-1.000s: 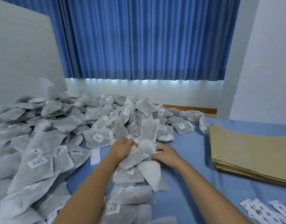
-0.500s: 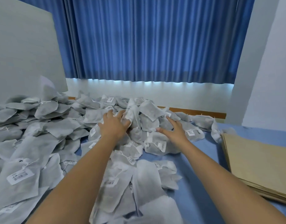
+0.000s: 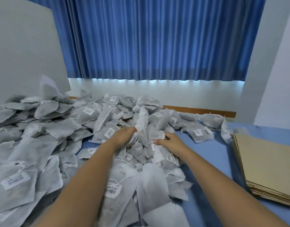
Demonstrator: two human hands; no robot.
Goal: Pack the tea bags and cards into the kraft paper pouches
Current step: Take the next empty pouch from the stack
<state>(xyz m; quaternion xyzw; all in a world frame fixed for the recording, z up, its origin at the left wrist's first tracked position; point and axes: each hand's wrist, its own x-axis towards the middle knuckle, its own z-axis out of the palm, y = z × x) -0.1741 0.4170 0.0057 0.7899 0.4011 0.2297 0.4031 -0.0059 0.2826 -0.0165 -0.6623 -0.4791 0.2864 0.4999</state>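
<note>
A large heap of grey tea bags (image 3: 47,133) with white barcode tags covers the left and middle of the blue table (image 3: 211,153). My left hand (image 3: 124,135) and my right hand (image 3: 169,141) reach into the middle of the heap and gather a bunch of tea bags (image 3: 143,130) between them, fingers curled round the bags. The bunch stands up between the two hands. A stack of flat kraft paper pouches (image 3: 265,164) lies at the right edge of the table. No cards are in view.
A grey board (image 3: 24,51) leans at the back left behind the heap. Blue curtains (image 3: 157,38) hang over a white wall, with a wooden strip (image 3: 200,110) along the table's far edge. A white wall corner (image 3: 275,71) rises at the right.
Both hands have pulled back toward me from the far part of the heap and closed together on a bunch of bags. The view has shifted, and the pouch stack sits further right.
</note>
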